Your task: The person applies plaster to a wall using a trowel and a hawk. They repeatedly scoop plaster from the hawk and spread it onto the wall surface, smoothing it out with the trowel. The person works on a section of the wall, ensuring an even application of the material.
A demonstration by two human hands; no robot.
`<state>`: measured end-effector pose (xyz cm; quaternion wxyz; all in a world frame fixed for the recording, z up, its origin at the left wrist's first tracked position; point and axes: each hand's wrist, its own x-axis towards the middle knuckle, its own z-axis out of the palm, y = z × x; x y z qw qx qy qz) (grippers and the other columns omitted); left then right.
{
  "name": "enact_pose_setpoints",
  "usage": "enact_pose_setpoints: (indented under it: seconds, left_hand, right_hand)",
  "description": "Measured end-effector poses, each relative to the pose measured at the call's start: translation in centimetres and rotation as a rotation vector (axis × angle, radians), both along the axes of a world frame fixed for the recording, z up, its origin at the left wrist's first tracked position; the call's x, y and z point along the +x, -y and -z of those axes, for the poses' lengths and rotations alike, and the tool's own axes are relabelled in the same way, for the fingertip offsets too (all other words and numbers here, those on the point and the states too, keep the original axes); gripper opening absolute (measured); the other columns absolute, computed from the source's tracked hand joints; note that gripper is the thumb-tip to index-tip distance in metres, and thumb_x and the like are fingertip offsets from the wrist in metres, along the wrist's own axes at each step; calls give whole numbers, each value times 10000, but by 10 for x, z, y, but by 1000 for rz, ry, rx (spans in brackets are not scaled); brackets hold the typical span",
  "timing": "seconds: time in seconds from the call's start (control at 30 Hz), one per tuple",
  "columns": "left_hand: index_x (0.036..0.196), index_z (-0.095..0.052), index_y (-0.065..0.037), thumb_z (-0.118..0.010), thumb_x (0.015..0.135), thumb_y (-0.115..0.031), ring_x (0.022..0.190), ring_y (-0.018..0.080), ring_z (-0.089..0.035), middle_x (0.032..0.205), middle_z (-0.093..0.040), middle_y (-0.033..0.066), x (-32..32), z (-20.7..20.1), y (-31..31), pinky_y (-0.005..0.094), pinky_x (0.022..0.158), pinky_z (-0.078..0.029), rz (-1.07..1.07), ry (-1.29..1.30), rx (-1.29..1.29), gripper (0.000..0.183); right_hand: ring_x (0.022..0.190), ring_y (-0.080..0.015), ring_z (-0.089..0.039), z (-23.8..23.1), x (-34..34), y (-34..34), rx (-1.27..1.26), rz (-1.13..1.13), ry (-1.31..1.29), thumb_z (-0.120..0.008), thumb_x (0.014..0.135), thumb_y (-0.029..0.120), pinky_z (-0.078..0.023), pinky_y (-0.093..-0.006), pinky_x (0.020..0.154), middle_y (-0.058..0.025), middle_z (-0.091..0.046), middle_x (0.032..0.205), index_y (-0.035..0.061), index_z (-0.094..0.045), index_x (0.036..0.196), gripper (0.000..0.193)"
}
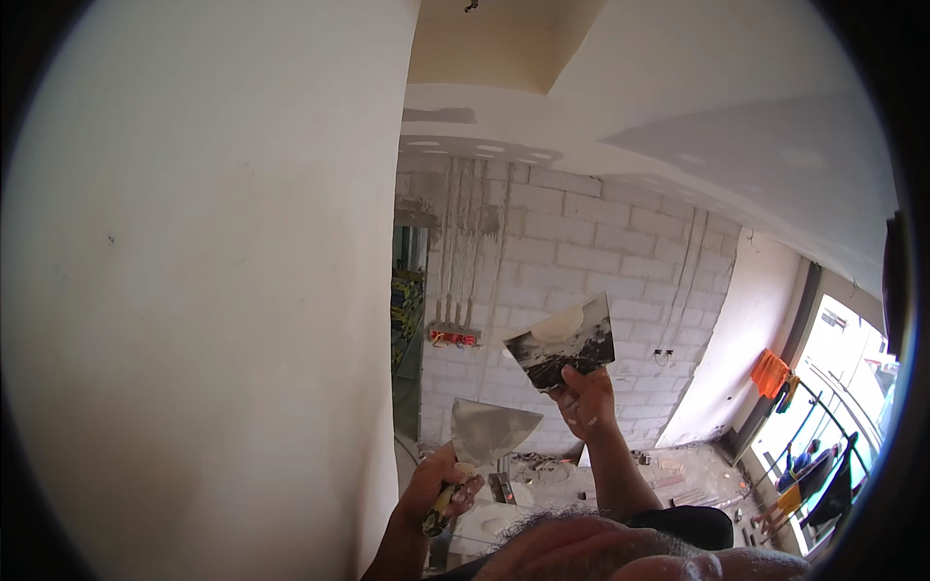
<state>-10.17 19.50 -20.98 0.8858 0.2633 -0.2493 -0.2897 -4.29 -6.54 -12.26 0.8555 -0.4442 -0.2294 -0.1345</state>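
My left hand (433, 484) is closed round the handle of a putty knife (492, 432). Its flared blade points up and to the right, smeared with pale filler. Higher and farther right, my right hand (588, 399) grips a broad, dark-faced filling knife (570, 341) near its lower edge. White paste covers part of that blade, mostly along the top. The two blades are apart, and neither touches a wall. White specks of filler stick to the fingers of both hands.
A smooth cream wall (194, 290) rises close on my left. Beyond stands a block wall (581, 232) with chased grooves and red electrical boxes (453, 338). Rubble lies on the floor (693, 474). At the right, an orange cloth (770, 373) and clothes hang by a bright opening.
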Motion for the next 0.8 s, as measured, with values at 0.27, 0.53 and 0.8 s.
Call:
enact_pose_setpoints:
  seconds: [0.27, 0.53, 0.8]
  left_hand:
    - [1470, -303, -7, -434, 800, -30, 489, 119, -442, 1114, -560, 192, 4, -3, 2, 244, 319, -403, -23, 79, 33, 683]
    - [1494, -255, -89, -447, 818, -26, 476, 107, -461, 886, -569, 127, 8, -6, 1, 247, 347, -398, -151, 200, 95, 706]
    - [1491, -188, -76, -469, 870, 59, 509, 136, -533, 837, -567, 87, -7, -14, 16, 293, 427, -467, -663, 277, 291, 695]
  right_hand:
    - [1185, -248, -623, 55, 1, -1, -576, -10, 294, -626, 894, -104, -484, -372, 1037, -156, -675, 1243, -13, -669, 1204, 326]
    - [1222, -249, -621, 42, 13, 2, -960, 215, 443, -580, 931, -96, -479, -351, 1057, -143, -674, 1274, 42, -682, 1213, 330]
    - [838, -167, -681, 63, 7, 62, -358, 498, -212, -641, 941, 120, -542, -309, 699, -47, -697, 1039, 55, -624, 1151, 221]
